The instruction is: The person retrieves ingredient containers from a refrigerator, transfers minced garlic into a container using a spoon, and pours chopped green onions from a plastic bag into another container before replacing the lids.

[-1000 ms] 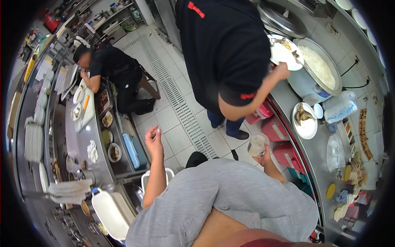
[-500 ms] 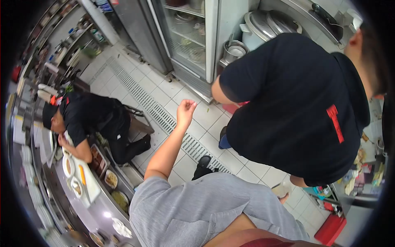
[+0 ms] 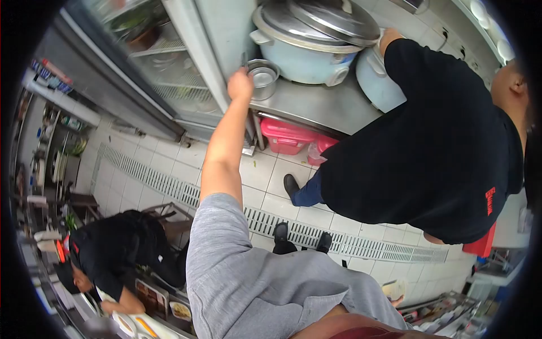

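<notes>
Left fingers (image 3: 241, 81) moved to steel pot (image 3: 264, 88) on metal counter (image 3: 316, 104), hold unclear, right fingers (image 3: 400, 300) around container (image 3: 390, 289), tiled floor (image 3: 276, 174) beside fridge (image 3: 191, 45)

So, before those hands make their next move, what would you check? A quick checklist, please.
1. Left hand at the metal pot: ok, right beside it.
2. Left hand's grip: cannot tell; the fingertips are hidden.
3. Metal pot standing on the steel counter: ok.
4. Right hand holding the container: ok, low and away from the counter.
5. Contents of the container: cannot tell; too small.
6. Co-worker's raised hand apart from the left hand: ok, the large cooker lies between.
</notes>
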The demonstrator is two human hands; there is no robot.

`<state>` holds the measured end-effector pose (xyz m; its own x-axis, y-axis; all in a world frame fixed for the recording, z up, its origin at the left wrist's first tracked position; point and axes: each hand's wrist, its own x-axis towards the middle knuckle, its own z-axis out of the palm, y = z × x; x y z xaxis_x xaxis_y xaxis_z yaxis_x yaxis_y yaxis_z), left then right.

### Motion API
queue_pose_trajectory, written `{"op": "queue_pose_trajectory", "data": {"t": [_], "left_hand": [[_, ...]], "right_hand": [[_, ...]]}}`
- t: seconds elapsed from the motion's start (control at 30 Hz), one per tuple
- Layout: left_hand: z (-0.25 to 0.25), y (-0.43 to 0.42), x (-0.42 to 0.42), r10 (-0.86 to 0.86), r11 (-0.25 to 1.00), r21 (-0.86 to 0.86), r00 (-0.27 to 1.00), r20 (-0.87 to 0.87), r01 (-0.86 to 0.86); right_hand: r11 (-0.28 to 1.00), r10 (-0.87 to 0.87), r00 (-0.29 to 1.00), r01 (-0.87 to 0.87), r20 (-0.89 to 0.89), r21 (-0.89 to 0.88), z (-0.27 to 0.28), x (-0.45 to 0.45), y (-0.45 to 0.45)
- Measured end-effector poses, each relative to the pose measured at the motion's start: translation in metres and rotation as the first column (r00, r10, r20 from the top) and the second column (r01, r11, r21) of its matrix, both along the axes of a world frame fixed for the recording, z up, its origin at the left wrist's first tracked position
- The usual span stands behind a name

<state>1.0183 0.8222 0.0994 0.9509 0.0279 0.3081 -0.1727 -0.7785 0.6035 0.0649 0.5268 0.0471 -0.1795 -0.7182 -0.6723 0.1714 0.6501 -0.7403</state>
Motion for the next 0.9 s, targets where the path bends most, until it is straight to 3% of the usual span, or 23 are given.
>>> {"op": "queue_pose_trajectory", "data": {"t": [0.13,0.3,0.43,0.53,0.6,0.7,0.73,0.83,0.9], "left_hand": [[-0.004,-0.028,0.053,-0.082,0.993,0.080,0.992,-0.098,0.090],[-0.006,-0.052,0.088,0.178,0.962,0.225,0.979,-0.096,-0.153],[-0.007,-0.048,0.086,0.174,0.960,0.224,0.985,0.004,-0.171],[0.018,-0.048,0.069,0.172,0.972,0.156,0.984,0.041,-0.176],[0.030,-0.038,0.066,0.047,0.985,0.136,0.926,0.375,-0.105],[0.066,-0.015,0.032,-0.028,0.999,0.032,0.885,0.464,0.015],[0.063,-0.005,0.028,-0.049,0.996,-0.039,0.857,0.513,0.080],[0.051,0.026,0.001,-0.081,0.995,0.004,0.834,0.545,0.095],[0.024,0.049,-0.012,0.033,0.961,-0.249,0.844,0.536,0.120]], "right_hand": [[0.998,-0.053,0.998,0.053,-0.020,0.021,-0.010,-0.024,0.015],[0.995,-0.085,0.995,0.087,-0.042,0.051,-0.021,-0.039,0.023],[0.992,-0.099,0.994,0.102,-0.049,0.072,-0.025,-0.052,0.033],[0.991,-0.105,0.994,0.108,-0.034,0.075,-0.027,-0.063,0.039],[0.991,-0.100,0.995,0.101,-0.012,0.082,-0.029,-0.070,0.043],[0.993,-0.089,0.995,0.085,0.039,0.082,-0.037,-0.084,0.047],[0.994,-0.073,0.994,0.066,0.081,0.082,-0.040,-0.089,0.050],[0.996,-0.049,0.984,0.035,0.171,0.081,-0.057,-0.101,0.049],[0.968,-0.246,0.966,0.242,0.080,0.061,-0.050,-0.067,0.034]]}}
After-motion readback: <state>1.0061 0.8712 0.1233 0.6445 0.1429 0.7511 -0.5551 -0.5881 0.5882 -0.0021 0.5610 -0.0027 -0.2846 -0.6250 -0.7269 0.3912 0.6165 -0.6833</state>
